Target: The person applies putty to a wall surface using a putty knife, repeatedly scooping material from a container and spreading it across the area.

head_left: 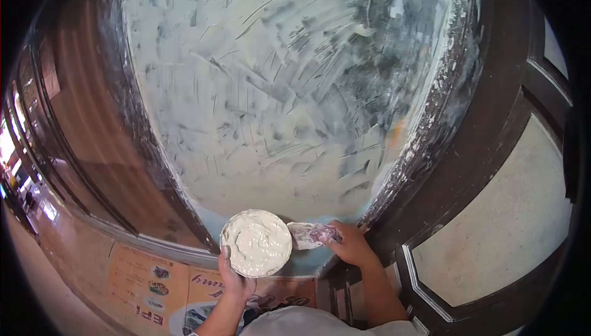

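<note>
My left hand [234, 279] grips a round tub of creamy white filler paste [256, 242] by its near left side, the thumb over the rim. The paste looks wet and reaches close to the rim. In my right hand [349, 244] is a paste-smeared scraper [306, 236], its blade pointing left and touching or almost touching the tub's right rim. Ahead of both hands rises a wall panel [265, 114] coated in uneven whitish strokes, with darker patches at its upper right.
Dark frame strips smeared with white border the panel on the left [144, 114] and right [425, 120]. Brown boards stand at left. A dark-framed pale panel [498, 225] is at right. A printed orange sheet [148, 287] lies low on the left.
</note>
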### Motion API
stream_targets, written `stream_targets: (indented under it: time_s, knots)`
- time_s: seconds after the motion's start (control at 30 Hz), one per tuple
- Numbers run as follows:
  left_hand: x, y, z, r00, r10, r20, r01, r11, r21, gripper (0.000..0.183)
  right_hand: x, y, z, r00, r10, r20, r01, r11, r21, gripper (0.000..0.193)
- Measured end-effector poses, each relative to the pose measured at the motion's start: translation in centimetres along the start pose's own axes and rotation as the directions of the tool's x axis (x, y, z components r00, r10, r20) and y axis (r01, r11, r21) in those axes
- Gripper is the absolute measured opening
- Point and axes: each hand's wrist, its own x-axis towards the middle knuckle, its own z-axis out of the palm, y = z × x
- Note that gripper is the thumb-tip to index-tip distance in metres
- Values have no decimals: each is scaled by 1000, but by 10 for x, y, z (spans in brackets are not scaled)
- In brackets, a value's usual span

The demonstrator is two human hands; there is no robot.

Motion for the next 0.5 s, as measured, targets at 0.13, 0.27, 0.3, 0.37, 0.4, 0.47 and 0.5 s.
stream_targets:
  time_s: [0.13,0.27,0.3,0.37,0.4,0.47,0.5]
  knots:
    - [1,2,-2,999,-30,30,32,998,-53,58,2,-4,-4,996,55,-63,-32,945,324,32]
    - [7,6,-5,997,-72,24,73,996,-58,58,8,12,-3,973,98,-211,35,834,550,29]
    - [9,7,-5,997,-82,-1,82,996,-38,58,8,16,-6,957,96,-274,78,825,560,31]
    - [13,12,-11,996,-79,33,79,997,-21,58,20,2,-25,962,150,-230,-21,877,481,34]
    - [15,15,-15,996,-86,28,87,996,-20,59,28,-3,-29,900,103,-423,100,896,432,35]
    - [19,23,-11,993,-99,67,102,994,-47,59,40,-27,-53,758,-18,-652,238,938,251,33]
    - [17,31,-14,994,-88,60,90,995,-41,59,50,-49,-68,727,-96,-680,274,948,160,32]
